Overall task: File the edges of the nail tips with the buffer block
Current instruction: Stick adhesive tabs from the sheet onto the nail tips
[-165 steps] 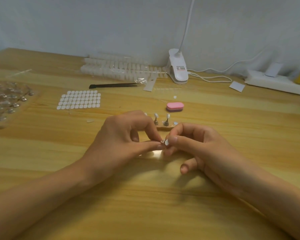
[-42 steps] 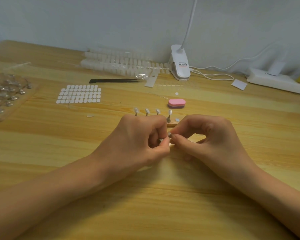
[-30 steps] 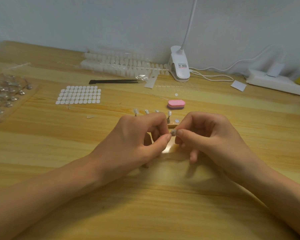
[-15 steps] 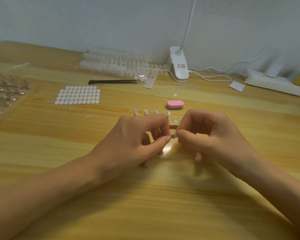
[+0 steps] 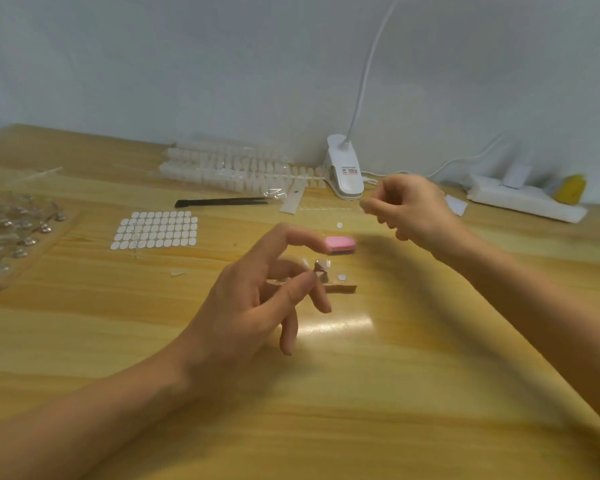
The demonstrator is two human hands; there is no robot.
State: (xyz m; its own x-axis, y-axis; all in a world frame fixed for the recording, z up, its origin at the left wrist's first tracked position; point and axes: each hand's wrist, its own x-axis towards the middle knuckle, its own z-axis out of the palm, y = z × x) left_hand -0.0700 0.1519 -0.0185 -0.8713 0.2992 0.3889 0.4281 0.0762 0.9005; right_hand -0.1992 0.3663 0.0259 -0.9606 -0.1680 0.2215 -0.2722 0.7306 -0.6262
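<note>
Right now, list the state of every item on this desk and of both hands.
Buffer: lying flat on the table, ungripped.
Left hand: fingers spread; any pinch unclear.
Right hand: raised, curled, blurred.
Nail stands: blurred, beside the left thumb.
Tweezers: lying flat, untouched.

**Buffer block and nail tips: centre of frame**

The buffer block is a small pink oblong with rounded ends and a darker underside. It lies flat, just above the middle of the frame. Just below it, near but not touching, a few pale nail tips stand upright on a short wooden strip. They are too blurred to count.
</note>
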